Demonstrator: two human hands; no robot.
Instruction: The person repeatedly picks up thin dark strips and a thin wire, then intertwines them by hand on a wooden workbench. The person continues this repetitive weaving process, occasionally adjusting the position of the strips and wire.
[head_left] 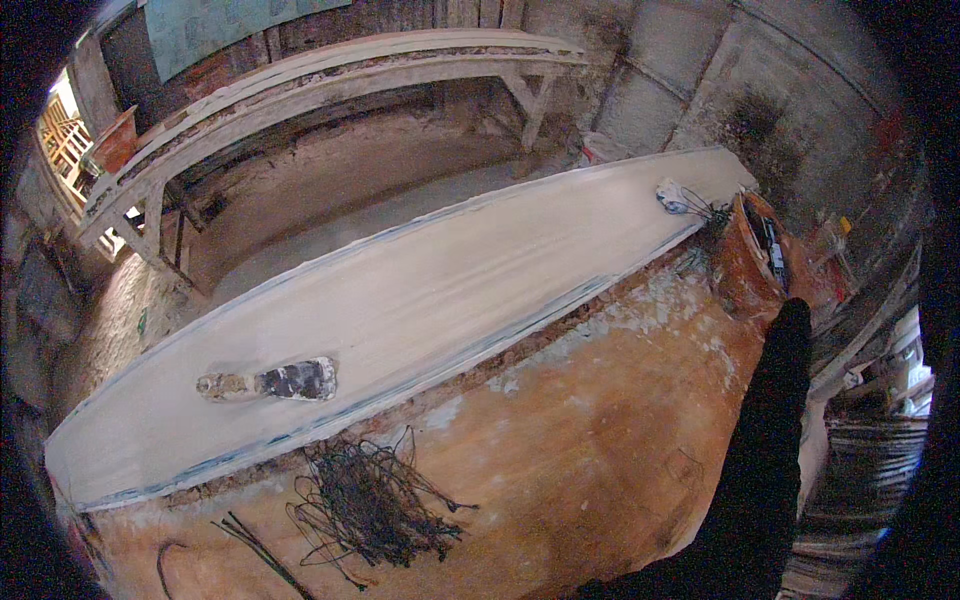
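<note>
Container, orange-brown and open-mouthed, at the right end of the bench, just beside the narrow end of a long pale board, with a dark-and-white item inside; probably set there for easy reach. Right hand by the container's right side, beyond a black sleeve, perhaps steadying it; too dim to tell whether spread or pinching the rim. Left hand out of view, state impossible to tell. Board lying flat and slantwise along the bench's far side, presumably for full support. Brush resting on its left part, dark end to the right, likely laid aside within reach. Tangle of black cord on the bench, perhaps spread loosely for picking strands apart. Small white-and-blue bundle on the board, near the container.
</note>
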